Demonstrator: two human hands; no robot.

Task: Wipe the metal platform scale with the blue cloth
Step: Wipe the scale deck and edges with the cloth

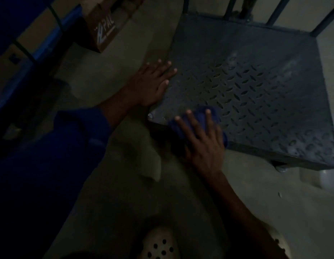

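The metal platform scale (256,86) has a dark tread-plate top and fills the upper right of the dim view. My left hand (151,83) lies flat with fingers spread on the scale's left edge, holding nothing. My right hand (201,139) presses the folded blue cloth (200,113) onto the near left corner of the plate. The cloth shows past my fingertips and beside my palm; the rest is hidden under the hand.
A brown cardboard box (104,28) stands on the concrete floor at the upper left, beside blue shelving (31,42). Dark metal rails (274,12) rise behind the scale. A white perforated shoe (160,245) is at the bottom centre. A pale object (323,180) lies right of the scale's foot.
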